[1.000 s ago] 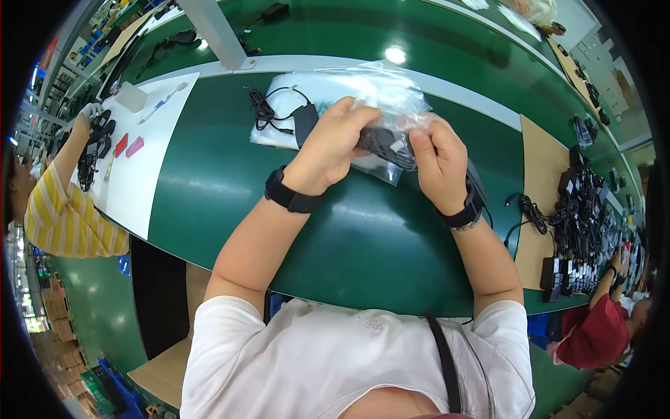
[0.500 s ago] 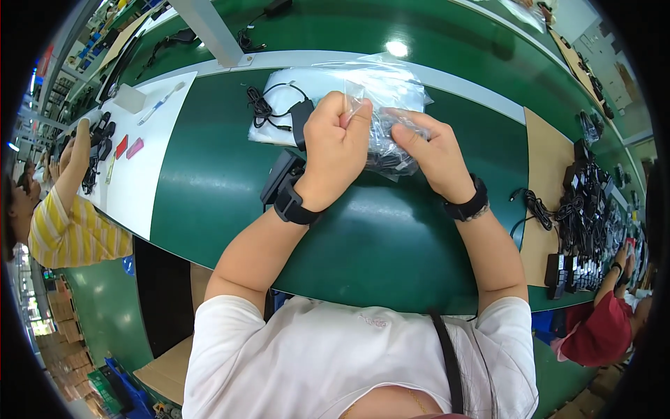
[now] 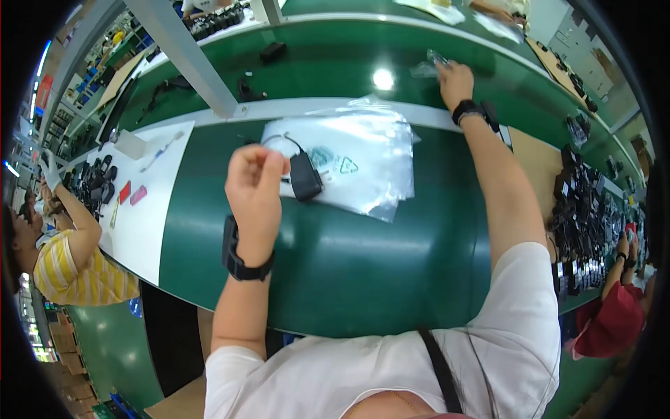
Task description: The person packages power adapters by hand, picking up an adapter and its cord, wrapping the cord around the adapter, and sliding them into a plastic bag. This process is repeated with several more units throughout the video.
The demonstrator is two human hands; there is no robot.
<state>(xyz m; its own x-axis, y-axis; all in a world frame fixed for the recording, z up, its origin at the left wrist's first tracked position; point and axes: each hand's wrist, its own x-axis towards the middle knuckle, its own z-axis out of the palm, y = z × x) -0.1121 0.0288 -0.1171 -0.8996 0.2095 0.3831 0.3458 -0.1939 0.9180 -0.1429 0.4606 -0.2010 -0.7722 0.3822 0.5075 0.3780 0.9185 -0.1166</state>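
Note:
My right hand (image 3: 456, 85) reaches far across to the green surface beyond the pale rail. Its fingers are closed on the end of a clear plastic bag (image 3: 425, 69) with something dark inside. My left hand (image 3: 256, 192) is raised near the left edge of a stack of clear plastic bags (image 3: 377, 157); its fingers curl against the thumb, and whatever they hold, if anything, is hidden. Just right of it, a black power adapter (image 3: 304, 178) with metal prongs lies on the stack, its thin cable looping behind my left hand. Black straps circle both wrists.
Rows of black adapters with cables (image 3: 583, 209) sit at right beside brown cardboard (image 3: 532, 157). On the left, a white board (image 3: 157, 171) carries a small red item, a pink item and a brush. A slanted grey post (image 3: 185, 56) rises at far left. Co-workers sit on both sides.
My hands have parted. The right one has carried the bagged item away, far and to the right; the left has drawn leftward. The adapter on the stack shows more fully, its coil now hidden.

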